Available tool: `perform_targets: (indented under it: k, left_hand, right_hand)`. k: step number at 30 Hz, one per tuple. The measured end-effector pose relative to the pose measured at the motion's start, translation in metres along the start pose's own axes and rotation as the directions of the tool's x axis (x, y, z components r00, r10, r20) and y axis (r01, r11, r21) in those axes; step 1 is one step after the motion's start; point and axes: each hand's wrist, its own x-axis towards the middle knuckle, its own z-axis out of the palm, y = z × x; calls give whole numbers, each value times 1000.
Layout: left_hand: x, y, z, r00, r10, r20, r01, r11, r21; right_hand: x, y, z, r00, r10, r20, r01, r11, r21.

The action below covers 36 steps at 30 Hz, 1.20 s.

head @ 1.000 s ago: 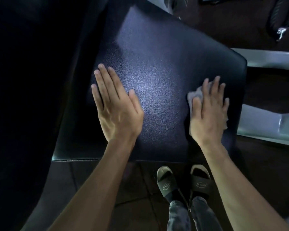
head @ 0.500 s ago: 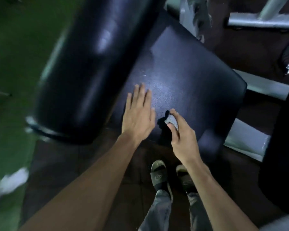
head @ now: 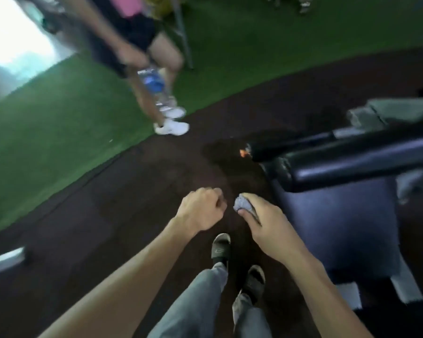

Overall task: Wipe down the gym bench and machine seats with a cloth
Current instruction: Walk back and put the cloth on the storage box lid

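My right hand [head: 266,223] grips a crumpled grey cloth [head: 243,205] in its fingers, held in the air over the dark floor. My left hand [head: 200,208] hangs beside it with fingers curled into a loose fist, holding nothing. The black padded machine seat [head: 337,215] lies to the right of my right hand, apart from both hands. A black roller pad [head: 352,164] sticks out above the seat.
Another person stands at the upper left on green turf [head: 47,123] with a water bottle [head: 154,86] in hand and white shoes [head: 172,128]. Dark rubber floor [head: 108,203] lies under me. My sandalled feet [head: 221,247] are below my hands. A metal frame foot [head: 405,289] sits right.
Both hands have come off the seat. My right hand bunched the cloth into a ball and my left hand curled up. The view swung left, leaving the seat at the right.
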Motion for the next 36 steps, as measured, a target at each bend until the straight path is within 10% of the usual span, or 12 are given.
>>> perform_targets:
  k: [8,17,28,36]
  left_hand:
    - [-131,-165,-99,806,-524,-275,362,805,-471]
    - [-309,-362,-88,354,-924,-143,541,327,-775]
    - [-474,-539,-57,-183,-973,140,430,-207,-879]
    - [-555,-631,-44,-452,-827,335,168,-448,-878]
  right_hand:
    - [72,-201,63,820,-410,399,480,873,-91]
    - [91,-413,272,346,-608,715,827,558,74]
    - [52,-620,535,-218,-575,788,853,280,441]
    - [-8,-751,698,-575,-417,704,728,130,673]
